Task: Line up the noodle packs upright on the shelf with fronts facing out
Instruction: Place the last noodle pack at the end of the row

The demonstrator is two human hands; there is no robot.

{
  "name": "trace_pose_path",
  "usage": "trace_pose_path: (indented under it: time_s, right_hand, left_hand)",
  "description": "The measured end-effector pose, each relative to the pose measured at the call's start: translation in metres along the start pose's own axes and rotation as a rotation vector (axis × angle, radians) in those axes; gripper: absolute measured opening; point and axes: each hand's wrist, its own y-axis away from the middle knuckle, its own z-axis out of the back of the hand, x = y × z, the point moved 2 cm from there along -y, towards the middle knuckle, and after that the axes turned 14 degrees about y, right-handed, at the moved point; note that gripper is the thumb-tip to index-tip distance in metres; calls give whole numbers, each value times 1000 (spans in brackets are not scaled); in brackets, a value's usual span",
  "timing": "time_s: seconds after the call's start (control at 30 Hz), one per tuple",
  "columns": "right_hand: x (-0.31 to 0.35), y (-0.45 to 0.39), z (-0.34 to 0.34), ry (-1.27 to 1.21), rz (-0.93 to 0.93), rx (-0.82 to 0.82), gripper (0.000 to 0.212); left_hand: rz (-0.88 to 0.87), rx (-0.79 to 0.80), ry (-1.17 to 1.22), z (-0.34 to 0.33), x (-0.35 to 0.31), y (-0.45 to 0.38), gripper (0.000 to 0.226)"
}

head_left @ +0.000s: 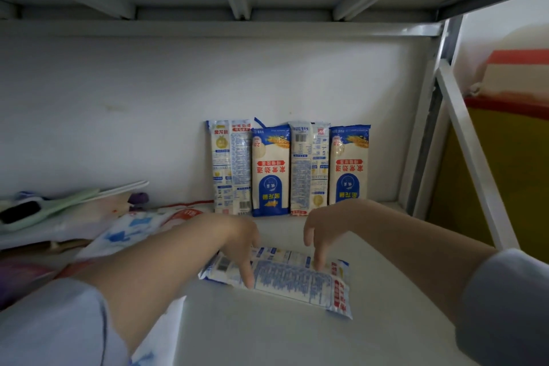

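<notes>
Against the back wall of the white shelf point(386, 261) four noodle packs stand upright in a row, touching side by side: from the left, a pack showing its printed back point(230, 166), a blue-fronted pack point(271, 171), a second pack showing its back point(309, 168), and a second blue-fronted pack point(349, 165). All four have their print upside down. A fifth noodle pack point(285, 279) lies flat on the shelf floor in front of the row, well apart from it, its small-print side up. Two hands reach down to it. The left hand point(240, 244) has its fingers spread loose, fingertips pressing the left part of the flat pack. The right hand point(322, 230) hangs with fingers uncurled, its fingertips touching the far edge of the pack; neither hand grips it. At the left lies a pile of other bags point(127, 232), with one pale green brush point(44, 209) resting on top.
</notes>
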Motion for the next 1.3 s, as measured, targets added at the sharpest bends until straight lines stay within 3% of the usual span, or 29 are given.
trace_pose_path:
  time_s: [0.37, 0.53, 0.67, 0.77, 0.87, 1.07, 1.3]
  right_hand:
    - [23, -41, -8, 64, -24, 94, 94]
    - [20, -54, -13, -1, 2, 156, 90]
    - [19, -59, -16, -46, 22, 220, 79]
    - [18, -59, -18, -33, 21, 214, 83]
    - [19, -57, -22, -21, 24, 169, 85]
    - [24, -47, -22, -74, 80, 118, 71]
    - [29, -31, -16, -88, 124, 74, 62]
  left_hand:
    - [-32, 9, 24, -12, 21, -32, 110]
    - [-34, 85, 73, -18, 23, -52, 108]
    - [-35, 85, 59, -17, 25, -56, 109]
    - [-52, 59, -8, -17, 22, -55, 108]
    - [-58, 58, 8, -14, 20, -53, 100]
    - [-59, 122, 297, -15, 17, -47, 57]
    - [-29, 114, 263, -12, 9, -37, 60]
